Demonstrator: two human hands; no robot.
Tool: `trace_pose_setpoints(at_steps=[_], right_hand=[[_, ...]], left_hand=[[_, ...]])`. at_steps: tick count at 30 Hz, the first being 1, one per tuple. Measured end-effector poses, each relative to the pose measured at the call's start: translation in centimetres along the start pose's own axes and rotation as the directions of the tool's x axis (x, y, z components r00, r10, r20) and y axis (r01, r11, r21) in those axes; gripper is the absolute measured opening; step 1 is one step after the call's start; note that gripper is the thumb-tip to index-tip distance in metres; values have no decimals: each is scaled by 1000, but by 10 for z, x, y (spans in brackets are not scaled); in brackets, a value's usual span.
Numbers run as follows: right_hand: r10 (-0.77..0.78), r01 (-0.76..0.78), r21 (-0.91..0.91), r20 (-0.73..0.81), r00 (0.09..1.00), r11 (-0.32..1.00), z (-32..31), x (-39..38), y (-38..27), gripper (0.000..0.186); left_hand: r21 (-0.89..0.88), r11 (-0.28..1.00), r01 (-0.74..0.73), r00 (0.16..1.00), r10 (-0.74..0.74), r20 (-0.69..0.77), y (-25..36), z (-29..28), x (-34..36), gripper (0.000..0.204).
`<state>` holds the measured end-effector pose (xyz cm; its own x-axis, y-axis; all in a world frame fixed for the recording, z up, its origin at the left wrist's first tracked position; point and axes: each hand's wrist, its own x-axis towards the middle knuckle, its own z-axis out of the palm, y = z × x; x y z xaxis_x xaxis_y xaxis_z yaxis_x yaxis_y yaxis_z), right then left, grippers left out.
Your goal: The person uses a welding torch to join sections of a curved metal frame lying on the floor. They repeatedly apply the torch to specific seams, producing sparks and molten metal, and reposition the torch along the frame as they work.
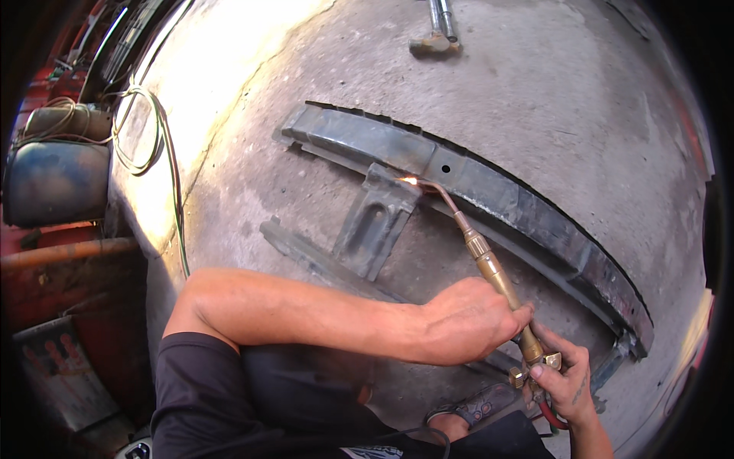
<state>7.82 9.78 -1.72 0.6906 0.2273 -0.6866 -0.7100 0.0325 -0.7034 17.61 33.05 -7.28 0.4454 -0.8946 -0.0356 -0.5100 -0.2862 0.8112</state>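
Note:
A brass gas torch (493, 271) slants up and to the left across the middle of the view. My left hand (468, 321) is closed around its handle. Lower down, my right hand (567, 376) grips the rear end of the torch beside the brass valve knobs, where a red hose (552, 417) comes off. The lit tip, a small bright orange flame, meets the joint between a stamped metal bracket (372, 226) and a long curved grey metal beam (459, 176). Both metal pieces lie on the floor.
A hammer (436, 46) lies on the concrete floor (566, 107) at the far side. A narrow metal rail (306, 249) sits nearer me. At left are coiled hoses (158, 138), a dark blue tank (57, 180) and an orange-edged metal box (73, 252). My shoe (478, 405) is close below the torch.

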Motion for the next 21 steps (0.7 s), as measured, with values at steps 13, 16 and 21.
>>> trace_pose_setpoints(at_steps=[13, 16, 21], right_hand=[[2, -3, -22, -32, 999, 1000, 2, 1, 5, 63], [3, -4, -17, -37, 999, 1000, 5, 1, 2, 64], [12, -13, -11, -39, 999, 1000, 5, 1, 2, 64]], left_hand=[[-18, 1000, 17, 1000, -17, 19, 0, -1, 0, 40], [1, 1000, 24, 999, -24, 41, 1, -2, 0, 39], [13, 1000, 8, 1000, -8, 24, 1, -1, 0, 39]])
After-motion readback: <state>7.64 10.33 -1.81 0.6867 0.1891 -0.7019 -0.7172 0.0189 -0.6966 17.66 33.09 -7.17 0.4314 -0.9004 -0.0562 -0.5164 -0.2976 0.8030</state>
